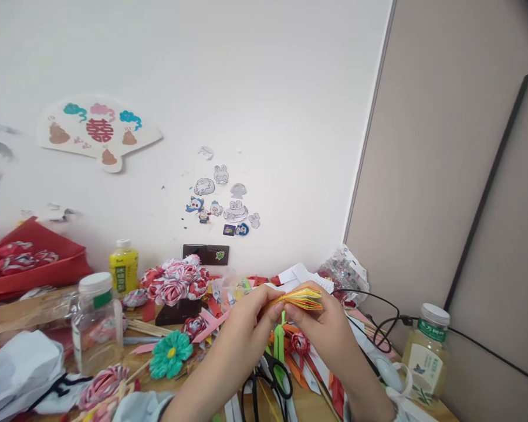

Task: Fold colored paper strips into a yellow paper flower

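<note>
A bundle of folded yellow and orange paper is pinched in at one point and fans out to the right. My left hand grips its narrow end between thumb and fingers. My right hand is closed around the fanned part, thumb in front and fingers behind. Below my hands lie black-handled scissors and a bright green paper strip. A red and white paper rose rests just under my right hand. Parts of the bundle are hidden by my fingers.
Red and white paper roses, a teal flower, a clear jar and a yellow bottle stand at left. At right are a labelled bottle and a black cable. Paper scraps cover the table before a white wall.
</note>
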`<state>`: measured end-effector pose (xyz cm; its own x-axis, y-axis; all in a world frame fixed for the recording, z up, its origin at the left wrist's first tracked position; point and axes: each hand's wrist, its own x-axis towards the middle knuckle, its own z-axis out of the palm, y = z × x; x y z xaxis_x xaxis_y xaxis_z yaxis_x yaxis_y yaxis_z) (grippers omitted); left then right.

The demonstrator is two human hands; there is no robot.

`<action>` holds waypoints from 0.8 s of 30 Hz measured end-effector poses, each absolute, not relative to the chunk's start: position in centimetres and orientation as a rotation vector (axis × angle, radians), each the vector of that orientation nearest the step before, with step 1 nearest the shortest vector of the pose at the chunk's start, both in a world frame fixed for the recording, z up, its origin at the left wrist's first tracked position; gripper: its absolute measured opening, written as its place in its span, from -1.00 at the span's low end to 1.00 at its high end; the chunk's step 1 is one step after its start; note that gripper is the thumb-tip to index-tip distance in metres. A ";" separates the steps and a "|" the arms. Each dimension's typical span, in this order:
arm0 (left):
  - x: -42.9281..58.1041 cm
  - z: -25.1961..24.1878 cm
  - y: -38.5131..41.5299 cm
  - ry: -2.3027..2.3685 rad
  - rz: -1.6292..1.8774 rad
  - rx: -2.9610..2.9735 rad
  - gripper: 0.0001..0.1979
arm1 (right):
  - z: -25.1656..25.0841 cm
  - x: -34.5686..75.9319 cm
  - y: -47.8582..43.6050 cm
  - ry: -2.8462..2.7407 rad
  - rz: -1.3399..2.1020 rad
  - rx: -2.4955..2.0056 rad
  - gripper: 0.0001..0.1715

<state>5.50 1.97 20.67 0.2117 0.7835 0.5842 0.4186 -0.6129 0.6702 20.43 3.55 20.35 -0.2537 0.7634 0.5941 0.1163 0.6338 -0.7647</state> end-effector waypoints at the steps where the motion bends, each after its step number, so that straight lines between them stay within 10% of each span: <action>1: 5.5 20.7 1.8 1.157 1.355 2.143 -0.81 | 20.4 20.4 3.5 -1.749 0.710 -0.732 -0.91; 24: 5.3 21.1 0.9 1.413 1.065 2.446 -0.75 | 20.7 20.3 3.1 -1.720 0.833 -0.781 -0.90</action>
